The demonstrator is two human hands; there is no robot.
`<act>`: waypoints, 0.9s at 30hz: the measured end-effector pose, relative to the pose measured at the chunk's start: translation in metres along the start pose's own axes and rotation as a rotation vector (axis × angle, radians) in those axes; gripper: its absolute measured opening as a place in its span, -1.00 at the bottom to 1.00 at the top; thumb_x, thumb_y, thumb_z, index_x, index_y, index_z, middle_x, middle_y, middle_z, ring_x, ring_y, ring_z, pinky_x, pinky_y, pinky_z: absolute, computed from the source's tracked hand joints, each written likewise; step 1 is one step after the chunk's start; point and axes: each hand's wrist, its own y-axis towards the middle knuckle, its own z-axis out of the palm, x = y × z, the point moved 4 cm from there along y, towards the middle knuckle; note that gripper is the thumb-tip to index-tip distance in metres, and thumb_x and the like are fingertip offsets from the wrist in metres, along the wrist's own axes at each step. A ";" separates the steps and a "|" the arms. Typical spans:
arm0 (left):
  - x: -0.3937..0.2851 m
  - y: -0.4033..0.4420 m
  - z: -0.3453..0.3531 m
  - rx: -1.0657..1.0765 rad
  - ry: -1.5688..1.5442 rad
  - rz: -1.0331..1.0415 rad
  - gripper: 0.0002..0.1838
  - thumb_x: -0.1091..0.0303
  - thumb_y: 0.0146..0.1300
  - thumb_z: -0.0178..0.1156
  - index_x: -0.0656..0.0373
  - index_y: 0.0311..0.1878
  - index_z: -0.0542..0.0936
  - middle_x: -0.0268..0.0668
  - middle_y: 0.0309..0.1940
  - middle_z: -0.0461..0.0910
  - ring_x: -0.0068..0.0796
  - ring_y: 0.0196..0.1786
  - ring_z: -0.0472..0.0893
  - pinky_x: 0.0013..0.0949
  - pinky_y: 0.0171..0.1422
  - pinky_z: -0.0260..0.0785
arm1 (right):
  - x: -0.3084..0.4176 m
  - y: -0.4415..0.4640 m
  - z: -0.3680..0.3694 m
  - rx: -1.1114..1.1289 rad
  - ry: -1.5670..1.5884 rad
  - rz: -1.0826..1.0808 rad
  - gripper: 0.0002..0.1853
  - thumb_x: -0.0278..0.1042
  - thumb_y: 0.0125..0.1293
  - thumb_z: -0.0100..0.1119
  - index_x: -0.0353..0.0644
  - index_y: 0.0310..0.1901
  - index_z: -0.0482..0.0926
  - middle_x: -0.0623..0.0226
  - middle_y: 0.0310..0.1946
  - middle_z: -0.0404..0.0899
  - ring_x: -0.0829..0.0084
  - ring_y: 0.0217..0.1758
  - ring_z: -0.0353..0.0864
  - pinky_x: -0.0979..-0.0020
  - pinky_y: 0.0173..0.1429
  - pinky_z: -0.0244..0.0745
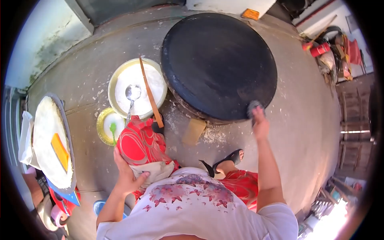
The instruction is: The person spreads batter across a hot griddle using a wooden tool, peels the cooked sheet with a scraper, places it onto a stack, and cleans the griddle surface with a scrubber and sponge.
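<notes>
My right hand grips a dark grey wiping pad against the near right rim of a large round black griddle. The pad's exact kind is unclear. My left hand rests on my left knee with its fingers apart, beside a pale cloth draped over the red-trousered leg. Beyond that knee stands a cream basin of white batter. A metal ladle leans in it, and a long thin wooden strip lies across its right side.
A small yellow bowl with a green-handled utensil touches the basin. At left, pale flat sheets lie on a board with an orange scraper. A tan block sits below the griddle. Clutter lines the right wall.
</notes>
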 end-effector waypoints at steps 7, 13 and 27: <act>0.003 0.001 -0.002 -0.020 -0.054 0.035 0.16 0.28 -0.12 0.29 0.42 0.25 -0.44 0.09 0.25 -0.27 -0.08 0.34 -0.18 -0.22 0.38 -0.38 | -0.065 -0.064 0.033 -0.135 0.411 1.214 -0.65 -0.19 0.21 -0.08 -0.29 -0.16 0.54 0.17 -0.23 0.53 0.32 -0.19 0.51 0.30 -0.12 0.39; 0.006 0.000 -0.002 -0.059 -0.017 0.066 0.15 0.29 -0.13 0.30 0.40 0.26 -0.40 0.05 0.26 -0.23 -0.11 0.34 -0.16 -0.22 0.38 -0.35 | -0.028 -0.147 0.152 0.193 0.372 0.987 -0.74 -0.31 0.18 0.01 -0.12 -0.11 0.56 0.19 -0.11 0.54 0.30 -0.04 0.50 0.39 0.04 0.34; 0.010 0.000 -0.008 -0.047 0.009 0.057 0.19 0.17 -0.13 0.31 0.44 0.25 -0.43 0.17 0.26 -0.28 0.02 0.35 -0.24 -0.16 0.38 -0.42 | 0.101 -0.126 0.222 0.897 0.748 0.617 -0.78 -0.22 0.18 0.07 -0.14 -0.23 0.56 0.43 -0.45 0.53 0.58 -0.43 0.48 0.52 -0.31 0.42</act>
